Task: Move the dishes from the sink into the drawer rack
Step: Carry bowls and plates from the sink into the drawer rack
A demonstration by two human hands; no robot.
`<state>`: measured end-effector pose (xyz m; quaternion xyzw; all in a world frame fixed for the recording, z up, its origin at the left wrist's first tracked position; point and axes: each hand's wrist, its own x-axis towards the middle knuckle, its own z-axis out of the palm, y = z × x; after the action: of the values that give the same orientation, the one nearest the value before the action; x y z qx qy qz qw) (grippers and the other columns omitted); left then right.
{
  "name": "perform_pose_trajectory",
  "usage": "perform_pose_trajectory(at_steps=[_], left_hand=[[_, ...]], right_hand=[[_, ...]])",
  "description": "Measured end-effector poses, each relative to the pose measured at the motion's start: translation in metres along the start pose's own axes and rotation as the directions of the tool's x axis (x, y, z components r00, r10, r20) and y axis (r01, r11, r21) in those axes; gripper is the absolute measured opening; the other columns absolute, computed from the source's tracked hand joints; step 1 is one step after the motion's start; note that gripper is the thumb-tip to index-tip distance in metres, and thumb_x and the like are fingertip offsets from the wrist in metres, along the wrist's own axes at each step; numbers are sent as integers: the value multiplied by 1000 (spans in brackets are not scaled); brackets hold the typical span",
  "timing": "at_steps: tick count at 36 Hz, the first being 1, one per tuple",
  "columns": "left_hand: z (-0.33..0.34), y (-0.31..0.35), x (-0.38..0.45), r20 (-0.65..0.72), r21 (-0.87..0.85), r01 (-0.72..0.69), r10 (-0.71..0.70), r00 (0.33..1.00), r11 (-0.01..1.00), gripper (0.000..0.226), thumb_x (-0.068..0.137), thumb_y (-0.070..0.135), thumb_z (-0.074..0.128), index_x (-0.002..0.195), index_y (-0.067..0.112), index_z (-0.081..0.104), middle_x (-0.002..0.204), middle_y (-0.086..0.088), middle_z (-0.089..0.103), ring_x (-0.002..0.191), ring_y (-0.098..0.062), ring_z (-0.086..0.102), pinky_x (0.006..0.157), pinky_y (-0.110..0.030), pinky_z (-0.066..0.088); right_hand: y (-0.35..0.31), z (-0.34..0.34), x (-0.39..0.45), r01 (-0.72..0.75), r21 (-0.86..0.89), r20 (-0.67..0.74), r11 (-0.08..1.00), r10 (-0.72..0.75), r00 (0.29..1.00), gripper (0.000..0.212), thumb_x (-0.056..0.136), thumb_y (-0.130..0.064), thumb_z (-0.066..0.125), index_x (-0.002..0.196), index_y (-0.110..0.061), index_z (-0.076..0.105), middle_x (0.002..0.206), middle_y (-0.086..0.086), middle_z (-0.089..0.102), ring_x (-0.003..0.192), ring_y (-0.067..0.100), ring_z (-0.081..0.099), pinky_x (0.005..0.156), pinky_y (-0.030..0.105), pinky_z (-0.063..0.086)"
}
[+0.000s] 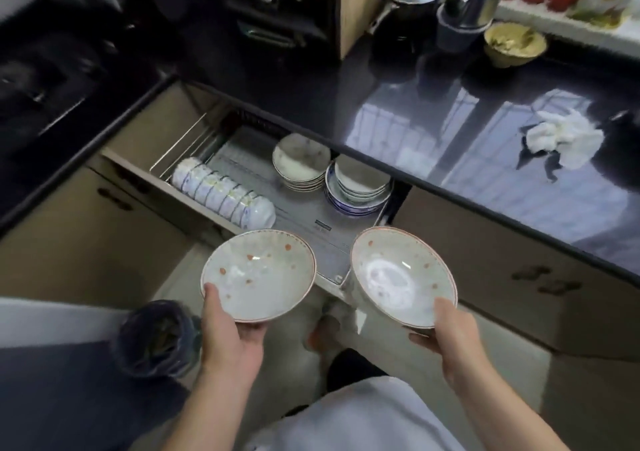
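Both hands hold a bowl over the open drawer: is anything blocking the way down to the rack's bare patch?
Nothing visible does. The left bowl and right bowl hover above the drawer rack; its near middle lies bare between the row of cups and plate stack.

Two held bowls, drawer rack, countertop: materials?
Left-hand bowl and right-hand bowl: look like glazed ceramic, pale with a thin reddish rim line, small red dots and glossy highlights inside. Drawer rack: apparently metal wire, thin pale silvery rods. Countertop: dark polished surface, maybe stone or laminate; it mirrors a window sharply.
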<state>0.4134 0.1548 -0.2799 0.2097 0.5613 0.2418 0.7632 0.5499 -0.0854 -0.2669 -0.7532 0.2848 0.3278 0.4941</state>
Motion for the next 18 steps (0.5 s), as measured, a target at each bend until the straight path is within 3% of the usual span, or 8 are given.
perform_pose_trajectory(at_steps=[3,5,7,12,15,18], left_hand=[[13,17,28,-27,20,-10,11,1000,1000,47,103,57,45,137,29,61,128,-4,71,119,-26,66,101,-47,52],[23,32,48,-40,32,-20,21,999,999,48,103,57,45,137,28,60,129,-5,70,119,-27,66,103,-49,51],[33,51,70,-47,63,-23,26,999,998,49,103,58,44,139,29,59,130,-5,70,119,-28,65,102,-51,51],[53,99,119,-64,126,-98,107,992,987,48,104,57,42,143,32,54,133,-2,67,121,-25,64,102,-48,51],[57,117,139,-121,129,-135,151,981,982,47,104,56,44,143,32,53,134,-1,67,122,-24,64,103,-48,51],[60,130,169,-151,171,-174,201,968,970,47,103,56,45,143,32,54,132,2,68,121,-20,65,104,-46,51]], right_hand=[[-21,31,20,21,-120,24,993,-18,1000,34,98,-21,34,110,-6,62,69,17,75,78,39,75,83,47,59],[-37,52,34,29,-189,52,982,-19,998,36,97,-19,33,101,-2,65,65,19,73,63,34,70,64,36,52],[-56,76,47,33,-255,80,966,-13,997,37,97,-17,34,90,2,66,61,20,70,52,28,58,55,31,42],[-94,138,70,64,-379,156,923,-4,988,44,93,-17,37,69,4,67,57,23,65,45,24,50,47,26,38],[-106,171,80,62,-420,191,905,22,981,40,94,-17,36,73,4,63,51,21,59,38,22,45,42,23,35],[-116,211,100,76,-454,197,888,17,980,47,98,-20,37,61,-2,61,47,17,58,38,22,46,48,27,40]])
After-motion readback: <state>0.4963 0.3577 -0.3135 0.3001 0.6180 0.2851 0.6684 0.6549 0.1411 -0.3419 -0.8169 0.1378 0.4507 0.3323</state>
